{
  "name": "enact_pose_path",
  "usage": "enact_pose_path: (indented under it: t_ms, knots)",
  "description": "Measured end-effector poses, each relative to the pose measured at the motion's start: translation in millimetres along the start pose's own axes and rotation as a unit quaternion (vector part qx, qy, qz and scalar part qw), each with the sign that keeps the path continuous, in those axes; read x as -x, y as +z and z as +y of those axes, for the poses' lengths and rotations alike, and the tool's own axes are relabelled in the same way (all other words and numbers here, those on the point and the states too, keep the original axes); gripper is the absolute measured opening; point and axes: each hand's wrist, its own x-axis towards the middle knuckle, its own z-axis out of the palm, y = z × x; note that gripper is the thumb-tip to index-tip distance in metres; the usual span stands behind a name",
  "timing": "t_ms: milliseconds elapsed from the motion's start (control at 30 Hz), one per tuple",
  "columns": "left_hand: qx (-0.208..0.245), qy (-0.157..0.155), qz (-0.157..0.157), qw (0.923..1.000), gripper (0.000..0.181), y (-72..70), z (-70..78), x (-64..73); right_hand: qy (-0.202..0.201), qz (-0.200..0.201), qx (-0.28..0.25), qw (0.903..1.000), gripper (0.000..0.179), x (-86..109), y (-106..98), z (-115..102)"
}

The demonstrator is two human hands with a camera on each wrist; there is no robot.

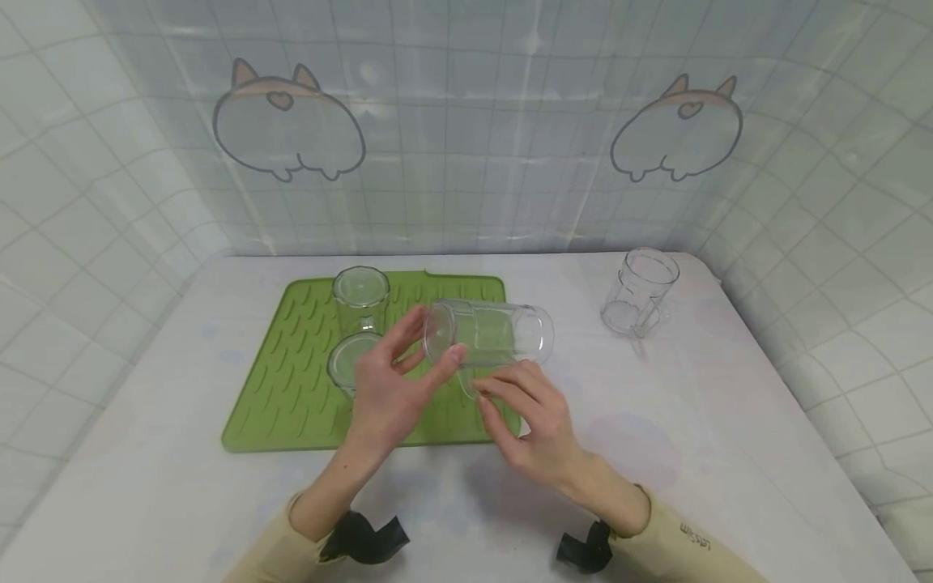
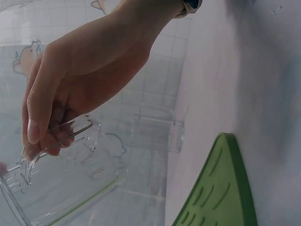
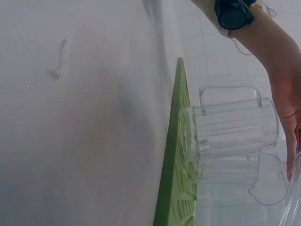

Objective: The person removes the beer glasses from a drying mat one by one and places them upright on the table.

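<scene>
The person's left hand (image 1: 389,389) grips 1 end of a clear glass mug (image 1: 496,334), which is held sideways above the right part of the green drying mat (image 1: 280,405). The right hand (image 1: 535,425) pinches its handle (image 1: 466,383). Behind the left hand, a far mug (image 1: 361,295) and a near mug (image 1: 351,356) stand on the mat, upside down as best I can tell through clear glass. 1 other mug (image 1: 640,291) stands apart on the white table (image 1: 700,421).
</scene>
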Motion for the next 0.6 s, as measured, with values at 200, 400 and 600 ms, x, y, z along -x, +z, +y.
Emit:
enact_pose_path:
  t_ms: [200, 400, 600]
  knots:
    - [0.009, 0.011, 0.018, 0.9997, 0.074, -1.1, 0.1, -0.8, 0.012, 0.019, -0.003, 0.9997, 0.017, -2.4, -1.5, -0.5]
    - [0.022, 0.01, 0.019, 0.9995, 0.073, -3.1, 1.1, -1.1, 0.035, 0.046, 0.012, 0.9983, 0.016, -3.4, -4.2, -0.4]
    - [0.033, 0.01, 0.022, 0.9992, 0.071, -4.5, 2.3, -1.5, 0.067, 0.071, 0.039, 0.9945, 0.013, -4.1, -8.1, 0.7]
